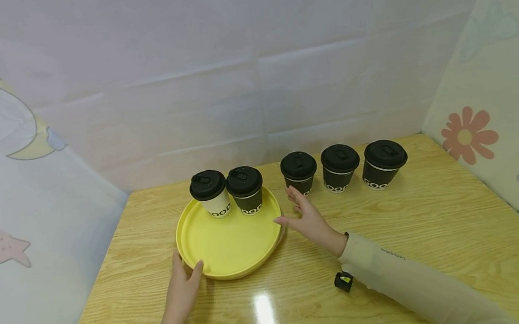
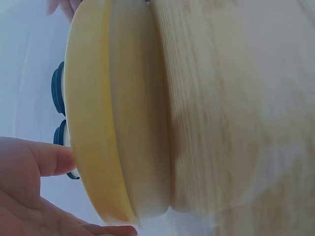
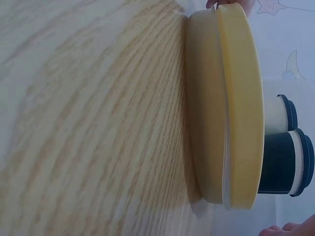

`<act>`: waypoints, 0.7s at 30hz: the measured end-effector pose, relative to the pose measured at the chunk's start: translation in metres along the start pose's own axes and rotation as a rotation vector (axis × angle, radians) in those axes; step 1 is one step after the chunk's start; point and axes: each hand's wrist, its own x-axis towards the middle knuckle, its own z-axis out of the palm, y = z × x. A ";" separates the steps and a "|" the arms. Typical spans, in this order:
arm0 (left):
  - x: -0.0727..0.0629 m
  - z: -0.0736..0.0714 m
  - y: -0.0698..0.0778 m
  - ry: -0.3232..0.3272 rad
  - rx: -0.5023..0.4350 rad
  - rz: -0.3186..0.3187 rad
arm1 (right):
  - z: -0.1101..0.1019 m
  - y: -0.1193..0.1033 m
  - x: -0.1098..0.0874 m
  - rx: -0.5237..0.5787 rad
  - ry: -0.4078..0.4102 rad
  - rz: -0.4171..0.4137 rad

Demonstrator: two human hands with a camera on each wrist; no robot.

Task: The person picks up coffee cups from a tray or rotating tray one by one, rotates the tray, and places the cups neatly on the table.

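A round yellow tray (image 1: 229, 248) sits on a paler round base (image 2: 142, 113) on the table. Toward its back stand a white paper cup (image 1: 218, 206) and a black paper cup (image 1: 249, 202), side by side, both with black lids. My left hand (image 1: 182, 288) is at the tray's front left edge, thumb at the rim in the left wrist view and fingers extended along the side. Spread and holding nothing, my right hand (image 1: 314, 225) is beside the tray's right edge, its fingertips overlapping the nearest cup of the back row in the head view.
Right of the tray, three black lidded cups stand in a row: a small one (image 1: 299, 172), a middle one (image 1: 341, 167) and a wider one (image 1: 382, 164). A small black object (image 1: 343, 281) shows by the right sleeve. Fabric walls (image 1: 255, 98) border the table.
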 end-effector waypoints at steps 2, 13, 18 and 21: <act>0.000 0.000 0.000 -0.001 0.004 0.001 | 0.000 0.000 0.000 0.005 -0.001 0.000; 0.003 -0.002 -0.002 -0.030 0.028 -0.019 | 0.002 0.000 0.002 0.008 -0.006 -0.016; 0.007 -0.003 -0.003 -0.038 0.018 -0.016 | 0.003 0.001 0.002 0.012 -0.013 -0.019; 0.008 -0.004 -0.003 -0.029 0.011 -0.017 | 0.003 0.000 0.002 0.010 -0.017 -0.022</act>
